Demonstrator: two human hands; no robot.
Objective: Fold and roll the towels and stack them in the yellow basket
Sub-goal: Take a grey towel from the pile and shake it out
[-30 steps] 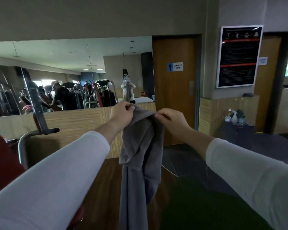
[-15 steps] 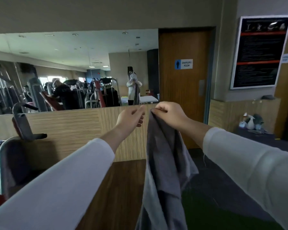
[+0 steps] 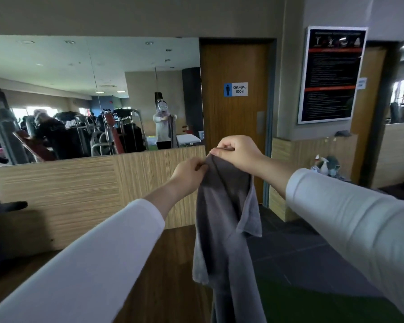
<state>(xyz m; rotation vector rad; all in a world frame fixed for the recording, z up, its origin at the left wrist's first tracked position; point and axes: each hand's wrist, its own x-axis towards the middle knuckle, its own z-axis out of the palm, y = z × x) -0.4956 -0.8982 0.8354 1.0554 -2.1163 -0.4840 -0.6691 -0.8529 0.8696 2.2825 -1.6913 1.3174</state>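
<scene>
Holding a grey towel (image 3: 224, 206) up at chest height, right hand (image 3: 239, 153) pinching its top edge, left hand (image 3: 188, 174) just below gripping the same edge, both arms stretched forward, towel's lower end cut off.

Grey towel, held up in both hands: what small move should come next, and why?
Probably draw the hands apart along the towel's top edge. The left hand and right hand pinch the grey towel close together at its top, so it hangs bunched and creased in the air, not spread. Sliding the hands apart should open it flat enough to start a fold.
</scene>
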